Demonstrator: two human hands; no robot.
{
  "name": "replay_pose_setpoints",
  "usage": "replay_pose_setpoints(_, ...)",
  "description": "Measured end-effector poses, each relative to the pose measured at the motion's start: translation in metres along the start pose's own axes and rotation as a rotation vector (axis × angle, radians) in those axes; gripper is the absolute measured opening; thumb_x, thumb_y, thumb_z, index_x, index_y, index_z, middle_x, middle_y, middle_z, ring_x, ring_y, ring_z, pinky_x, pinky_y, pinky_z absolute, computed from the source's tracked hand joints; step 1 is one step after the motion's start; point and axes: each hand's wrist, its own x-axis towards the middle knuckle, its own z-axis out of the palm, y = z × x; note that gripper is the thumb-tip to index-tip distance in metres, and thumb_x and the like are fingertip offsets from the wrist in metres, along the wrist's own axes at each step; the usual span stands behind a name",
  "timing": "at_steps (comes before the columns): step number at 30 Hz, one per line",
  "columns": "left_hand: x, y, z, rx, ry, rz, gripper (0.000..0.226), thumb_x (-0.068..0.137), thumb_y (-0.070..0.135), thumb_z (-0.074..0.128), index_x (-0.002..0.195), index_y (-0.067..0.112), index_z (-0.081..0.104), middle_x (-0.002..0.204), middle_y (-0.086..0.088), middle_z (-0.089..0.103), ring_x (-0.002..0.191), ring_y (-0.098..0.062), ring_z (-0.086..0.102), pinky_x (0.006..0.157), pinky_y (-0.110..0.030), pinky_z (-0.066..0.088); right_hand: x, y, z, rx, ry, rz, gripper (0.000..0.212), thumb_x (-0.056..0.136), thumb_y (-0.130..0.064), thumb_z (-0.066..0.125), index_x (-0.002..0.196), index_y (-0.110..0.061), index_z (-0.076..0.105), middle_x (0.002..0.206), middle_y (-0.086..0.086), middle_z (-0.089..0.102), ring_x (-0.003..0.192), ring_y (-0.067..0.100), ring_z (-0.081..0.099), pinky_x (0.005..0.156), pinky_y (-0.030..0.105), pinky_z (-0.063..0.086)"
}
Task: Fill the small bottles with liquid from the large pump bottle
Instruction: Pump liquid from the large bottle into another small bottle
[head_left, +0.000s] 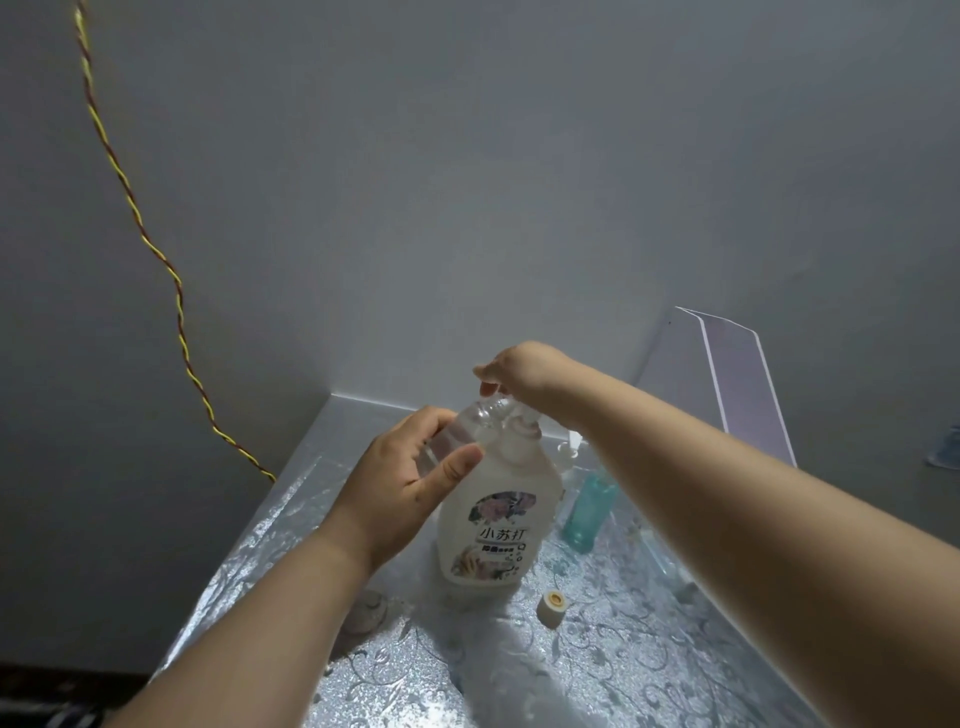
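The large white pump bottle (488, 525) with a floral label stands upright in the middle of the table. My left hand (410, 483) grips a small clear bottle (467, 431), held tilted against the big bottle's neck with its mouth up under the pump spout. My right hand (519, 369) is on top of the pump head, fingers curled down over it; the pump head itself is mostly hidden. A small teal bottle (589, 512) stands behind my right forearm, partly covered by it.
The table (623, 649) has a shiny silver floral cover. A white cap (554, 609) lies right of the big bottle. A round clear object (370, 613) lies under my left forearm. A twisted yellow-red cord (156, 249) hangs along the left wall. A clear panel (727, 374) leans at the back right.
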Motion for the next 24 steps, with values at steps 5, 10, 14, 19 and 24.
replay_pose_setpoints(5,0.000,0.003,0.000,0.001,0.003,0.010,0.044,0.081,0.063,0.051,0.095,0.022,0.062,0.080,0.012,0.063,0.074,-0.001,0.056,0.063,-0.010,0.040,0.003,-0.004,-0.005,-0.100,0.023,-0.023,0.041,0.102,-0.027,0.038,0.116,0.001,0.064,0.110,0.015,0.062,0.090,0.019,0.047,0.075,0.022,0.031)
replay_pose_setpoints(10,0.000,-0.001,0.000,0.013,-0.012,-0.006,0.051,0.079,0.068,0.049,0.097,0.022,0.063,0.085,0.007,0.065,0.080,-0.010,0.060,0.069,-0.025,0.047,0.017,0.000,0.005,-0.198,-0.008,0.013,0.037,0.100,-0.030,0.039,0.115,-0.009,0.066,0.124,0.008,0.062,0.114,0.027,0.056,0.102,0.034,0.042)
replay_pose_setpoints(14,0.000,-0.002,0.000,0.001,-0.017,-0.015,0.052,0.079,0.067,0.049,0.097,0.021,0.063,0.087,0.005,0.066,0.082,-0.011,0.061,0.072,-0.030,0.048,0.017,0.004,0.008,-0.138,0.008,0.007,0.038,0.101,-0.028,0.039,0.112,-0.006,0.067,0.121,0.010,0.064,0.105,0.025,0.057,0.097,0.031,0.042)
replay_pose_setpoints(19,0.000,0.001,-0.002,-0.013,0.003,0.010,0.039,0.081,0.062,0.050,0.086,0.025,0.059,0.077,0.018,0.060,0.070,0.000,0.055,0.062,-0.013,0.040,0.005,0.010,0.002,0.214,0.093,-0.011,0.051,0.098,-0.043,0.040,0.103,-0.002,0.070,0.117,0.019,0.064,0.089,0.026,0.057,0.075,0.030,0.043)
replay_pose_setpoints(24,0.000,0.001,-0.001,-0.054,-0.009,0.007,0.037,0.082,0.061,0.051,0.088,0.026,0.060,0.076,0.017,0.060,0.063,0.000,0.053,0.056,-0.012,0.040,-0.004,0.007,-0.008,0.428,0.172,-0.035,0.060,0.097,-0.051,0.034,0.105,-0.003,0.069,0.114,0.013,0.063,0.080,0.014,0.053,0.055,0.020,0.040)
